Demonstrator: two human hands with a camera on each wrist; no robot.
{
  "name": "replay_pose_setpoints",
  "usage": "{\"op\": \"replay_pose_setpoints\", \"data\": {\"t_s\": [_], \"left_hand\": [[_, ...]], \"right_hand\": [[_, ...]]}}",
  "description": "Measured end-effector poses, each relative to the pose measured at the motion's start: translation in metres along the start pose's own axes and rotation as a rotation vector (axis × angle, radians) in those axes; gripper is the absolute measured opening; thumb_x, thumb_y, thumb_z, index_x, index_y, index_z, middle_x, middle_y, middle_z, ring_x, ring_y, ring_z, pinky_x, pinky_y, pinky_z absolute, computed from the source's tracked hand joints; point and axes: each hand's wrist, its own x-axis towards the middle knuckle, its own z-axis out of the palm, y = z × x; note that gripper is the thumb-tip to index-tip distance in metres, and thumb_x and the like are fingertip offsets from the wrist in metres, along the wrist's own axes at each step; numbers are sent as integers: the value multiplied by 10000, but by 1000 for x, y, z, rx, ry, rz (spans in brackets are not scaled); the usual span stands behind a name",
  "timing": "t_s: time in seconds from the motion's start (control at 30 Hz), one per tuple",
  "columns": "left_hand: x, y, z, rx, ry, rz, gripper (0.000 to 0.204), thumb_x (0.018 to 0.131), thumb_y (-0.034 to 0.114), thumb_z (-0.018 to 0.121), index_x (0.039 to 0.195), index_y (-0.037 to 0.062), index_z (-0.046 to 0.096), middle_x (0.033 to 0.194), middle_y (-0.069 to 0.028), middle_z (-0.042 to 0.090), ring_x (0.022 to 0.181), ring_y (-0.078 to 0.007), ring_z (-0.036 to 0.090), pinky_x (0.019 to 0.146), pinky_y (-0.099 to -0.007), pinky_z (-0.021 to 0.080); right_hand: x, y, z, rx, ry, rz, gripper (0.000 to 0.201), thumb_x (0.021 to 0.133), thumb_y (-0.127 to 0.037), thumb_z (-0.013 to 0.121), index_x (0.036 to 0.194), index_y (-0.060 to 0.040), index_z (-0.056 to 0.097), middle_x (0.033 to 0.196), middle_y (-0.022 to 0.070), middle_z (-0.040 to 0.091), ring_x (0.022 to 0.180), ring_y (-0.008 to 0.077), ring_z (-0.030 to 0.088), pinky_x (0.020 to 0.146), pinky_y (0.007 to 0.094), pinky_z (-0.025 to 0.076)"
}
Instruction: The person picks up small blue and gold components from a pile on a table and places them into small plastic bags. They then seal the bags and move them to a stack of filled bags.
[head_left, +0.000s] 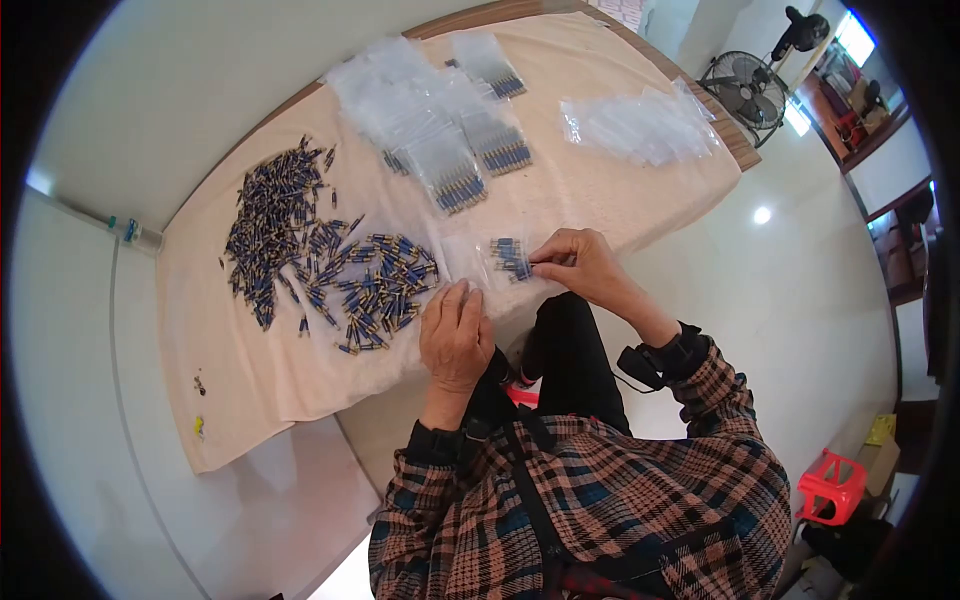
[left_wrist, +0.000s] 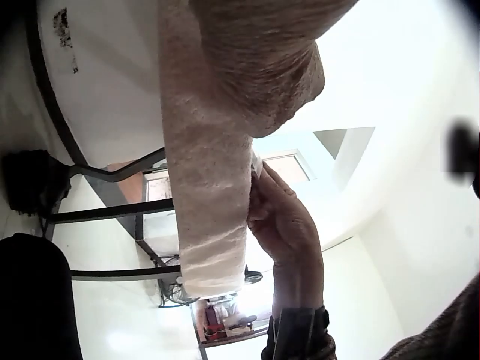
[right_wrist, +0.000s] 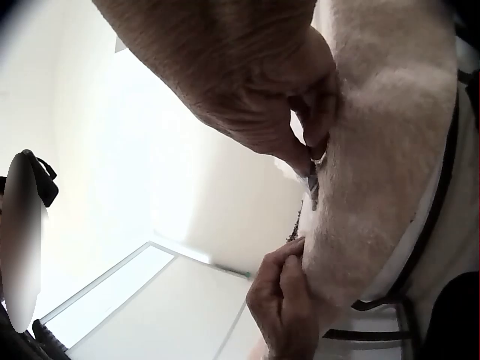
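Head view: left hand (head_left: 457,337), fingers loosely extended, rests beside the clear bag (head_left: 463,262) on the cloth-covered surface (head_left: 640,200), presumably steadying it — right hand (head_left: 592,270) pinches its blue pieces (head_left: 508,252), apparently for aligning.

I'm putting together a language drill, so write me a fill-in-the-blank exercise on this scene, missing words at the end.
1. In the head view, the large heap lies to the ____ of both the left hand and the right hand.
2. The small pieces by the right hand's fingertips have gold-coloured ends and ____ bodies.
3. The clear bags lie ____ from the person's body than either hand.
4. The plastic stool on the floor is ____.

Missing words: left; blue; farther; red.
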Motion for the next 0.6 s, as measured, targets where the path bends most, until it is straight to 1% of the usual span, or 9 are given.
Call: {"op": "replay_pose_setpoints", "data": {"t_s": [0.07, 0.17, 0.2, 0.33, 0.47, 0.57, 0.6], "left_hand": [[0, 0, 0, 1, 4, 6, 200, 797, 56, 606, 982, 3, 661, 1064, -141, 634, 1007, -332, 585, 894, -400, 460], [-3, -3, 3, 10, -7, -9, 238, 781, 89, 611, 1003, 19, 660, 1093, -134, 628, 1047, -324, 576, 915, -392, 457], [-3, -3, 3, 19, -17, -10, 257, 773, 105, 613, 1014, 28, 659, 1107, -131, 625, 1067, -320, 571, 925, -388, 455], [-1, 0, 1, -6, 4, -20, 226, 777, 61, 616, 991, 4, 660, 1067, -140, 634, 1015, -333, 585, 902, -398, 462], [-1, 0, 1, -11, 9, -24, 229, 776, 59, 612, 994, 3, 658, 1067, -140, 635, 1012, -332, 586, 902, -398, 462], [-1, 0, 0, -10, 9, -22, 227, 776, 59, 613, 991, 3, 657, 1064, -139, 635, 1008, -331, 586, 900, -396, 463], [-1, 0, 1, -10, 11, -21, 226, 776, 60, 613, 990, 2, 656, 1062, -139, 634, 1007, -331, 587, 899, -396, 464]], "right_hand": [[0, -6, 0, -70, -2, 11, 150, 788, -51, 714, 902, 46, 707, 750, 86, 696, 660, 96, 610, 624, 242, 500], [2, -10, 2, -34, -11, 102, 150, 790, -77, 715, 878, 44, 705, 728, 95, 694, 647, 105, 619, 618, 250, 498], [3, -9, 2, -39, -17, 101, 150, 790, -77, 715, 878, 44, 705, 728, 95, 694, 647, 105, 619, 618, 250, 498], [6, -2, 3, -101, -11, 70, 179, 789, -109, 718, 869, 49, 699, 712, 101, 691, 633, 119, 628, 614, 257, 498], [5, -10, 5, -190, -14, 130, 196, 784, -129, 722, 869, 45, 699, 704, 108, 685, 635, 129, 634, 613, 257, 498], [7, -9, 7, -196, 34, 52, 142, 793, -67, 724, 900, 24, 711, 684, 19, 661, 602, 36, 542, 557, 213, 460], [6, -9, 8, -198, 35, 51, 142, 793, -67, 724, 900, 24, 711, 684, 19, 661, 602, 36, 542, 557, 213, 460]]}}
